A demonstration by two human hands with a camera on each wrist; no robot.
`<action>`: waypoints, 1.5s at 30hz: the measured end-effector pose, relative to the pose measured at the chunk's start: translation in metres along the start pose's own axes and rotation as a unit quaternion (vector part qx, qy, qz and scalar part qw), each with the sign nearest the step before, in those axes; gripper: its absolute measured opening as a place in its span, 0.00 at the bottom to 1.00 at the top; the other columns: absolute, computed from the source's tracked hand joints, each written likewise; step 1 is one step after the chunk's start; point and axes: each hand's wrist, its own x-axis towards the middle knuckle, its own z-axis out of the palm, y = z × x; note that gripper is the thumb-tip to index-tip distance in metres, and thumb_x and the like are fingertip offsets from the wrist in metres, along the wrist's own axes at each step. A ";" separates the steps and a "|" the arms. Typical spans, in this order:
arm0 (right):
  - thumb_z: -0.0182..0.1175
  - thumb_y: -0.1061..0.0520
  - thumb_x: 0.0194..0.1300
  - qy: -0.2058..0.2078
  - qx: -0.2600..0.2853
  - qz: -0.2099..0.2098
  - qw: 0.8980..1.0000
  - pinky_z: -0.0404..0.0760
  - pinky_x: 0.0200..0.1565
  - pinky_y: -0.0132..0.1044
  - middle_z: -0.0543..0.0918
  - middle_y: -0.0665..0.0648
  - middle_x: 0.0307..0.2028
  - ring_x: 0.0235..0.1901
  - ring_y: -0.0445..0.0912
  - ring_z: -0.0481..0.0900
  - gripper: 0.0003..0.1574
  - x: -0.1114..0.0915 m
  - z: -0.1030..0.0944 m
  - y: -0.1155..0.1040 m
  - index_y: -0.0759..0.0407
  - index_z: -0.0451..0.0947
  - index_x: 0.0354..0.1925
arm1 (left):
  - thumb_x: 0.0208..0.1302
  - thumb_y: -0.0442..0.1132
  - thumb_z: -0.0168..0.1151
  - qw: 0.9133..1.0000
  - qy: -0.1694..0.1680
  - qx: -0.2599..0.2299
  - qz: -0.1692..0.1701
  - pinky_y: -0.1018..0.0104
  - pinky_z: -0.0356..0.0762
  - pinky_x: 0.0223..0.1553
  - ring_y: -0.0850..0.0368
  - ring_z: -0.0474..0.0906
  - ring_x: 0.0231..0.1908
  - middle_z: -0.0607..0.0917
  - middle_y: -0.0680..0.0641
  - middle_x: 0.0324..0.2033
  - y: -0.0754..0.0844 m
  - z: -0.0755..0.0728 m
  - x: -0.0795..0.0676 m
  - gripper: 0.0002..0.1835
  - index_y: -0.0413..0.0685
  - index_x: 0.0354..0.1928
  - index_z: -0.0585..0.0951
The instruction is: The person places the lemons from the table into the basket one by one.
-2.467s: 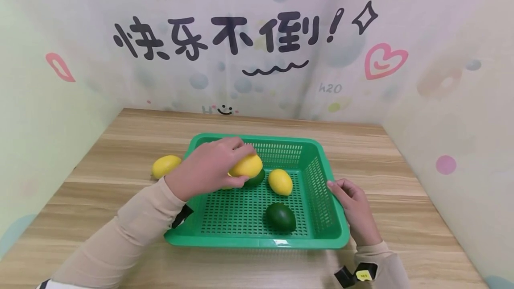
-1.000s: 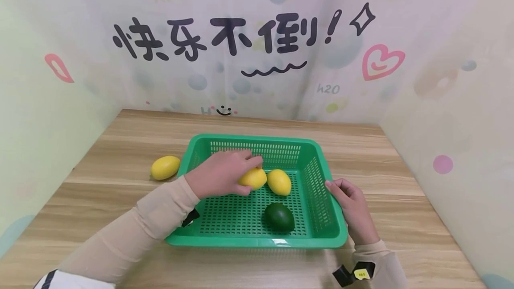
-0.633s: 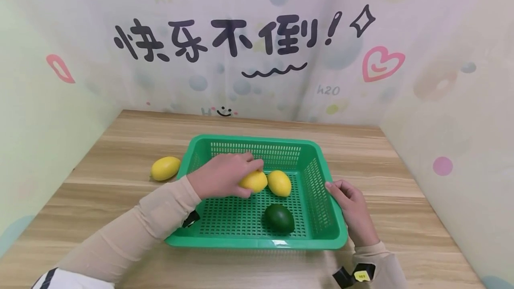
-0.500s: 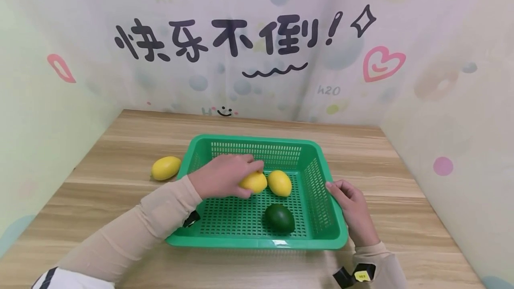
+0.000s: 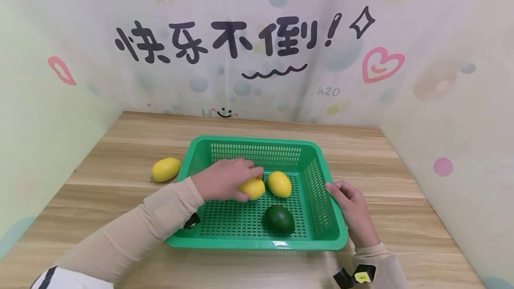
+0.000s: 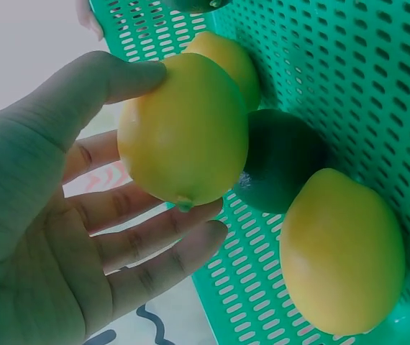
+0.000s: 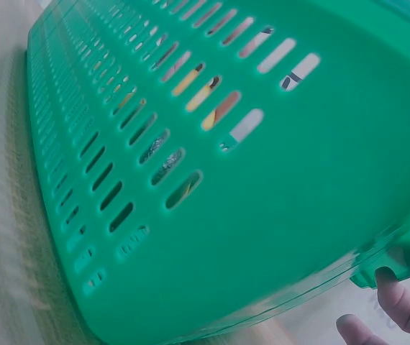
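My left hand reaches into a green plastic basket and holds a lemon between thumb and fingers. The left wrist view shows the thumb on one side of this lemon and the fingers behind it. Around it lie a second lemon, a third lemon hidden from the head view by the hand, and a dark green oval fruit. Another dark green fruit lies near the basket's front. My right hand grips the basket's right rim, thumb on top.
One more lemon lies on the wooden table, just outside the basket's left side. A printed cloth hangs behind the table, and pale walls close in both sides.
My left hand has lowered the lemon into the basket and shifted right, then slightly back toward me. The right hand keeps its grip on the rim; the basket has stayed in place.
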 end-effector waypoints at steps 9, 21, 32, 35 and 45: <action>0.58 0.46 0.77 0.000 -0.001 -0.006 1.000 0.86 0.30 0.34 0.80 0.54 0.34 0.29 0.42 0.82 0.22 0.000 0.000 0.001 0.65 0.76 0.40 | 0.57 0.45 0.78 1.000 -0.015 0.006 0.001 0.66 0.80 0.35 0.57 0.75 0.36 0.82 0.51 0.39 0.002 0.003 0.002 0.24 0.50 0.54 0.80; 0.58 0.46 0.77 0.000 0.001 -0.015 1.000 0.86 0.29 0.34 0.80 0.53 0.33 0.28 0.42 0.82 0.21 0.000 0.000 0.001 0.64 0.77 0.39 | 0.58 0.47 0.78 0.999 -0.033 0.023 0.014 0.63 0.82 0.37 0.56 0.78 0.39 0.84 0.51 0.42 0.005 0.004 0.007 0.25 0.51 0.56 0.81; 0.58 0.45 0.78 -0.001 -0.001 -0.009 1.000 0.86 0.31 0.34 0.80 0.54 0.34 0.30 0.42 0.82 0.22 -0.001 0.000 0.001 0.65 0.76 0.40 | 0.57 0.48 0.79 0.998 -0.045 0.038 0.029 0.64 0.81 0.34 0.55 0.78 0.40 0.86 0.52 0.44 0.006 0.011 0.009 0.25 0.54 0.55 0.81; 0.58 0.46 0.78 -0.003 -0.001 -0.010 1.000 0.86 0.31 0.34 0.80 0.54 0.34 0.30 0.42 0.82 0.22 -0.001 0.000 0.000 0.65 0.76 0.40 | 0.56 0.49 0.79 0.997 -0.044 0.050 0.038 0.66 0.80 0.32 0.56 0.78 0.38 0.86 0.53 0.43 0.007 0.012 0.009 0.25 0.55 0.54 0.81; 0.58 0.46 0.78 -0.005 0.003 -0.009 1.000 0.86 0.30 0.34 0.80 0.54 0.34 0.30 0.42 0.82 0.23 -0.001 -0.001 0.001 0.66 0.75 0.40 | 0.56 0.49 0.79 0.997 -0.050 0.052 0.041 0.67 0.79 0.33 0.57 0.77 0.38 0.88 0.56 0.43 0.008 0.014 0.009 0.24 0.56 0.53 0.81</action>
